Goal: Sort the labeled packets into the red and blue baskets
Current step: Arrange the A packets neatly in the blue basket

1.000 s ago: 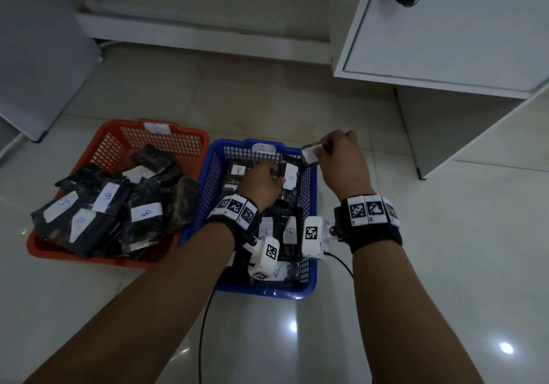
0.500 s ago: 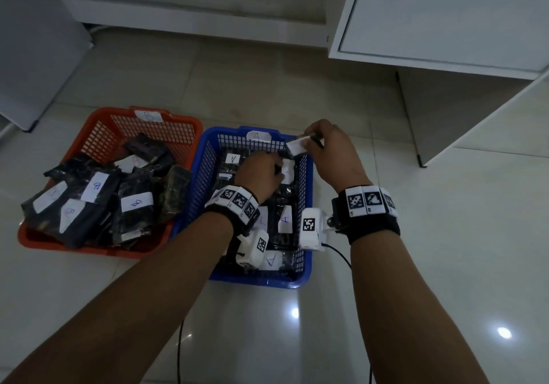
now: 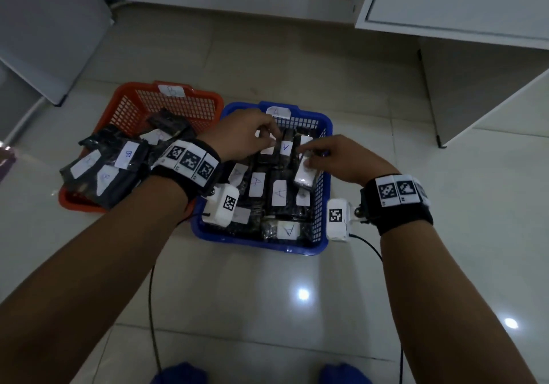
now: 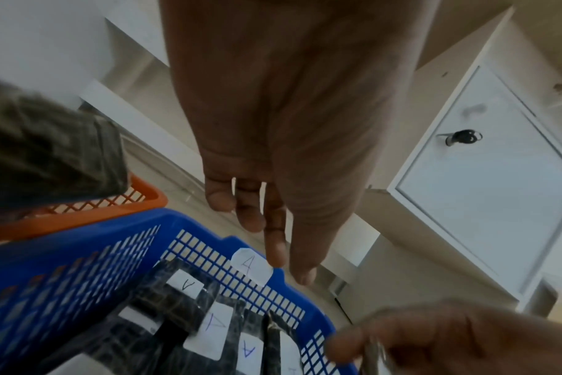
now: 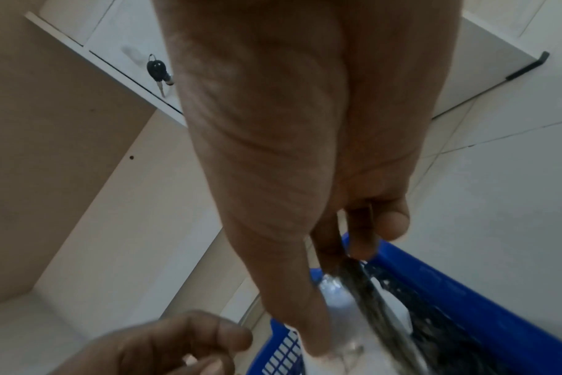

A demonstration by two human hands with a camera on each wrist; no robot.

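The red basket [image 3: 190,92], tagged B, holds several dark packets with B labels [image 3: 127,154]. Beside it on the right, the blue basket [image 3: 261,245], tagged A, holds rows of dark packets with A labels [image 3: 279,193]. My right hand [image 3: 306,154] pinches one dark packet [image 3: 304,175] low against the blue basket's right wall; the right wrist view shows this packet [image 5: 369,291] between thumb and fingers. My left hand [image 3: 269,138] reaches over the far rows with fingers extended, holding nothing, as the left wrist view of that hand [image 4: 289,266] confirms.
A white cabinet [image 3: 460,3] with a side panel stands at the back right, and a white board [image 3: 44,27] leans at the back left. A black cable [image 3: 153,309] trails over the glossy tiled floor in front. Blue footwear [image 3: 178,374] shows at the bottom edge.
My right hand has brought its packet down from above the far right rim into the blue basket's right side. The left hand has shifted toward the far rows. The view has tilted downward.
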